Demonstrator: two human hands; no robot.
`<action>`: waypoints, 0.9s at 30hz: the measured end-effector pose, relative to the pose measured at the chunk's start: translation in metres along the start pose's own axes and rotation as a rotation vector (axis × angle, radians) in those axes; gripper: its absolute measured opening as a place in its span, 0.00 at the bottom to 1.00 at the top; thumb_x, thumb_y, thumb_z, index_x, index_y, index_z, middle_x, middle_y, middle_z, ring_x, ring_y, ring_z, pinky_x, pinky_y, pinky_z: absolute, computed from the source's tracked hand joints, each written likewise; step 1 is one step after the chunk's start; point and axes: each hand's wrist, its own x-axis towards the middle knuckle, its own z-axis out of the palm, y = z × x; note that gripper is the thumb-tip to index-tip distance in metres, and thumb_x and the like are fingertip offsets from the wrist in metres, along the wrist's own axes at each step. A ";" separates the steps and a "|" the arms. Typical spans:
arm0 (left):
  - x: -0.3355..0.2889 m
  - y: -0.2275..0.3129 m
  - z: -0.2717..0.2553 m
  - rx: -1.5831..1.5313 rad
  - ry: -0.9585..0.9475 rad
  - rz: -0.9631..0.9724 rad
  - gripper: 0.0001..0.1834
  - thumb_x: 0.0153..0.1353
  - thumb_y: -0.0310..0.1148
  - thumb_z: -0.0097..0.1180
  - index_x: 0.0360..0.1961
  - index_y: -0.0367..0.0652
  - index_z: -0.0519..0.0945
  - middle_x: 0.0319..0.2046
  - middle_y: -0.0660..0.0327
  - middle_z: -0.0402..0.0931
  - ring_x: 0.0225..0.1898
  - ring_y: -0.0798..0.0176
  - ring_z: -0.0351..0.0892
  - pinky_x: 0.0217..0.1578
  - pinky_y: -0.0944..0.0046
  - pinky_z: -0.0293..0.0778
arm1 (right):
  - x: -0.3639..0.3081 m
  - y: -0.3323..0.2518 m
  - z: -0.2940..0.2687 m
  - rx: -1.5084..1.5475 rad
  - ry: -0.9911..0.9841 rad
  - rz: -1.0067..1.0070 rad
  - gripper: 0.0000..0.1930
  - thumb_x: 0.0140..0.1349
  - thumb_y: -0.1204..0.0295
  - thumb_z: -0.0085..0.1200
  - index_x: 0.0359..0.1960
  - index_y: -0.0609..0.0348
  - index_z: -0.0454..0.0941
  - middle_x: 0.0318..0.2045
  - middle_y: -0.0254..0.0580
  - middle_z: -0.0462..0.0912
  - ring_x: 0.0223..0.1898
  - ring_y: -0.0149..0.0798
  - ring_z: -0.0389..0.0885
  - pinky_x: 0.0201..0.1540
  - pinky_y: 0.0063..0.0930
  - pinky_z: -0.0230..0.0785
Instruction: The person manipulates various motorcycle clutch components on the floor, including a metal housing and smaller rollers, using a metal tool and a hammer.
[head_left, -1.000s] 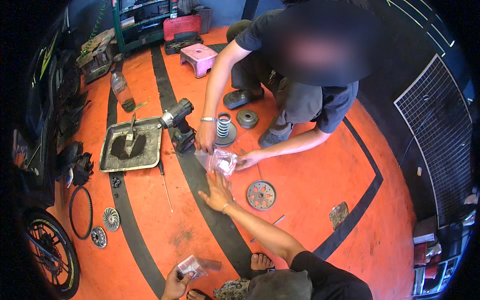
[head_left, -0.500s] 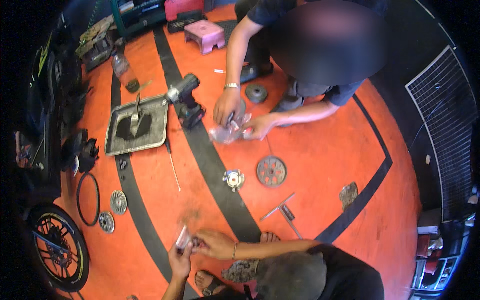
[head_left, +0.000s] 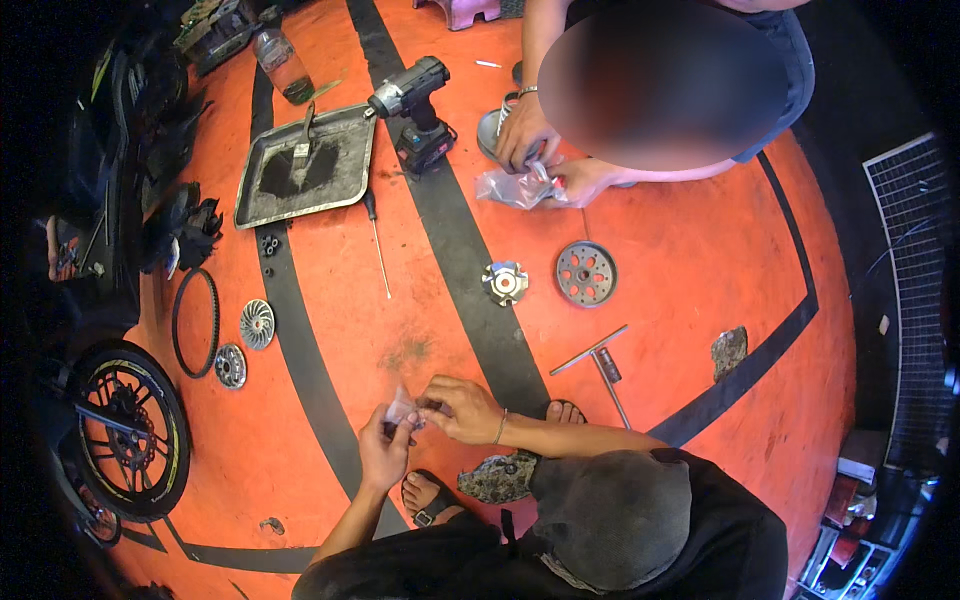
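small clear packet (head_left: pixel 402 408): there it was, up between both hands over the orange floor (head_left: pixel 340 300); its contents were too small to tell.
left hand (head_left: pixel 385 455): thumb and fingers had closed on the packet's lower end, film poking up past the fingertips.
right hand (head_left: pixel 465 410): in from the side, thumb and fingertips pinched together at the packet's right edge, no gap showing.
good handling: a steady left pinch with small, slow right-hand movements looked best, packet low, since thin film seemed apt to slip or tear suddenly and let a tiny part spring away.
across the floor: a co-worker's hands (head_left: pixel 528 138) gathered a larger clear bag (head_left: pixel 510 188), well apart from the packet.
middle ground: a star-shaped plate (head_left: pixel 505 284) lay near a holed round drum (head_left: pixel 587 274), a t-handle wrench (head_left: pixel 594 349) nearer the right foot (head_left: pixel 566 412).
wheel side: a rubber belt (head_left: pixel 216 318), a finned disc (head_left: pixel 257 325) and a smaller disc (head_left: pixel 230 366) sat near the wheel (head_left: pixel 133 430).
far left: a tray (head_left: pixel 345 160) held a brush (head_left: pixel 303 148); a power driver (head_left: pixel 418 100) stood just beside it.
in the way: the fingers themselves covered much of the packet, and the wrench crowded the right forearm's side.
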 end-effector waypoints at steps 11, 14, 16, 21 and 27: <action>0.013 -0.022 0.005 0.279 0.008 0.226 0.09 0.69 0.26 0.52 0.45 0.30 0.71 0.24 0.43 0.76 0.23 0.48 0.79 0.25 0.53 0.72 | 0.017 0.011 0.021 -0.080 0.128 0.015 0.11 0.53 0.71 0.64 0.28 0.63 0.74 0.28 0.47 0.76 0.29 0.49 0.80 0.32 0.39 0.73; 0.017 -0.023 0.005 0.271 -0.055 0.141 0.07 0.67 0.25 0.52 0.40 0.32 0.69 0.24 0.41 0.75 0.25 0.43 0.79 0.26 0.52 0.71 | 0.024 0.015 0.016 -0.127 0.151 0.048 0.09 0.50 0.73 0.61 0.26 0.63 0.73 0.28 0.54 0.76 0.32 0.57 0.78 0.36 0.46 0.72; 0.025 -0.016 0.022 0.318 -0.109 0.184 0.06 0.66 0.24 0.52 0.38 0.33 0.68 0.25 0.41 0.75 0.26 0.43 0.79 0.28 0.52 0.72 | 0.022 0.036 0.003 -0.214 0.206 0.097 0.09 0.50 0.72 0.61 0.25 0.64 0.73 0.28 0.55 0.77 0.33 0.57 0.79 0.36 0.47 0.72; 0.020 -0.017 0.025 0.359 -0.177 0.148 0.06 0.65 0.23 0.54 0.38 0.33 0.69 0.25 0.46 0.74 0.26 0.52 0.77 0.31 0.54 0.73 | 0.013 0.063 -0.006 -0.185 0.210 0.172 0.10 0.52 0.72 0.61 0.27 0.64 0.73 0.28 0.54 0.77 0.32 0.57 0.79 0.36 0.46 0.73; 0.033 -0.032 0.019 -0.098 -0.158 -0.095 0.07 0.71 0.31 0.54 0.39 0.37 0.74 0.28 0.62 0.76 0.28 0.70 0.75 0.31 0.65 0.75 | 0.006 0.074 -0.010 0.063 0.152 0.279 0.07 0.58 0.74 0.59 0.32 0.64 0.74 0.29 0.52 0.81 0.32 0.51 0.84 0.37 0.41 0.75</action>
